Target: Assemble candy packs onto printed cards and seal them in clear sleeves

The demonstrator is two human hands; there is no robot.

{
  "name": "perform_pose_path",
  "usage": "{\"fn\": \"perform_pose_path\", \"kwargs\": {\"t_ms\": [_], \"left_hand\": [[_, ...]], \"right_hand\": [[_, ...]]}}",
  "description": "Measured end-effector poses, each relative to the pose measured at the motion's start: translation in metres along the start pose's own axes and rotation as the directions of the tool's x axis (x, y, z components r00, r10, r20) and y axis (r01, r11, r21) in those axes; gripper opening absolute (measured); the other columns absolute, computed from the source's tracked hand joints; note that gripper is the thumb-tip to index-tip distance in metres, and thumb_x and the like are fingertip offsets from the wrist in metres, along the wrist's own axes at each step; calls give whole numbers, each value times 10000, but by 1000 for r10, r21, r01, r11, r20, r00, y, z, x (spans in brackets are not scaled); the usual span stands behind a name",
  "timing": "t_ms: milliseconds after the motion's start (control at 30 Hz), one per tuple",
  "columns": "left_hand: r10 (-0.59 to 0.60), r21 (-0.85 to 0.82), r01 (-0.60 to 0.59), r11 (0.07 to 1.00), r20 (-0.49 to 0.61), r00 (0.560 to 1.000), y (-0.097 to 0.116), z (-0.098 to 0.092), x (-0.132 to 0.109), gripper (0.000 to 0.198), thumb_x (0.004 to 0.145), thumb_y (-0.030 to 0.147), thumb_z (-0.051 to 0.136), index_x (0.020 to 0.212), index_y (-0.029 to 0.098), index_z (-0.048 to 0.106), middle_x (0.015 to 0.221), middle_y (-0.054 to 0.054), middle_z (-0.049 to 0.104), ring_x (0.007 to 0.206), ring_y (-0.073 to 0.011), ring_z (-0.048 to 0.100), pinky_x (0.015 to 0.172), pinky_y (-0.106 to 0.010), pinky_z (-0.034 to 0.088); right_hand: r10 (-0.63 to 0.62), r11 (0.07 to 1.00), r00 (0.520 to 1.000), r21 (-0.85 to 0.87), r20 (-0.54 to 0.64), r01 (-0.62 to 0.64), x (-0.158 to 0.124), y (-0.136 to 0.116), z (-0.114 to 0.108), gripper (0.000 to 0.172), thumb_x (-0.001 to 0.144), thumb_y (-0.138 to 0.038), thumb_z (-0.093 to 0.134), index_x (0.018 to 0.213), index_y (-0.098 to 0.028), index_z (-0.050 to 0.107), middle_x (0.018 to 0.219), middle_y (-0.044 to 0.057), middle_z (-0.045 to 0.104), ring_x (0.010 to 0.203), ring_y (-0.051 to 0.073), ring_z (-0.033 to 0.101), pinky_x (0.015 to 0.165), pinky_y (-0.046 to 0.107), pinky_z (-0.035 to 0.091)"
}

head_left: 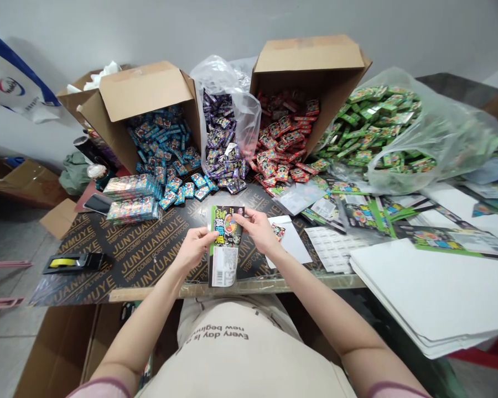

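Between my hands, just over the table's front edge, is a printed black-and-green packet [224,251] with a white label and barcode on its lower half. My left hand [197,247] pinches its left edge. At its upper right, my right hand [257,228] grips the packet with the thumb on its face. Beneath and right of my right hand lies a white card [292,243] with a small printed piece on it. Small blue packs [186,190] lie loose on the table beyond my left hand.
Open cartons hold blue packs [160,135] and red packs [282,138]. Plastic bags hold purple packs [222,127] and green packs [373,113]. Wrapped bundles [133,210], a tape dispenser [72,262] and a phone [97,203] are left. White boards [427,298], a sticker sheet [334,249] and printed sleeves [365,215] lie right.
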State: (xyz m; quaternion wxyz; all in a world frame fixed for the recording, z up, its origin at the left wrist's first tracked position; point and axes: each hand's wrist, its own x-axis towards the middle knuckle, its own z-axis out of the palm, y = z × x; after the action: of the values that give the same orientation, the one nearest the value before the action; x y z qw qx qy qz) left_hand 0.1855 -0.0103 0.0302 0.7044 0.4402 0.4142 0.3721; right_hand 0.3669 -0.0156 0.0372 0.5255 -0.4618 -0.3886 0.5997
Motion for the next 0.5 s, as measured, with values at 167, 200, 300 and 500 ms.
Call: {"fn": "perform_pose_path", "kwargs": {"t_ms": [167,200,300,500], "left_hand": [[159,81,-145,986,-191,969,-6,2,8,369,664,438,759,571,122,594,490,43,496,446,-48,383,443,-184,283],[162,98,-146,984,-178,971,-7,4,8,348,666,432,758,602,123,609,511,40,517,461,-53,407,447,-179,295],[63,93,-60,994,-31,998,-10,8,4,361,624,395,793,834,127,674,679,-3,648,569,-105,547,494,-187,388],[73,-12,-75,997,-135,988,-18,8,5,439,550,364,835,879,116,682,784,-50,720,678,-173,641,684,-303,520]], "right_hand": [[15,992,991,-124,136,2,-7,22,-2,358,628,-336,778,918,-150,681,818,24,731,726,179,675,691,316,555],[2,991,994,-136,107,13,-6,24,-5,313,641,-342,766,868,-144,681,790,23,727,702,175,668,676,312,548],[-24,993,999,-119,23,26,0,25,-16,279,647,-358,757,804,-146,665,745,11,715,661,160,652,650,294,534],[183,979,961,-124,207,-159,-6,28,-26,446,627,-314,791,1001,-168,599,667,-28,679,559,114,619,510,221,508]]}}
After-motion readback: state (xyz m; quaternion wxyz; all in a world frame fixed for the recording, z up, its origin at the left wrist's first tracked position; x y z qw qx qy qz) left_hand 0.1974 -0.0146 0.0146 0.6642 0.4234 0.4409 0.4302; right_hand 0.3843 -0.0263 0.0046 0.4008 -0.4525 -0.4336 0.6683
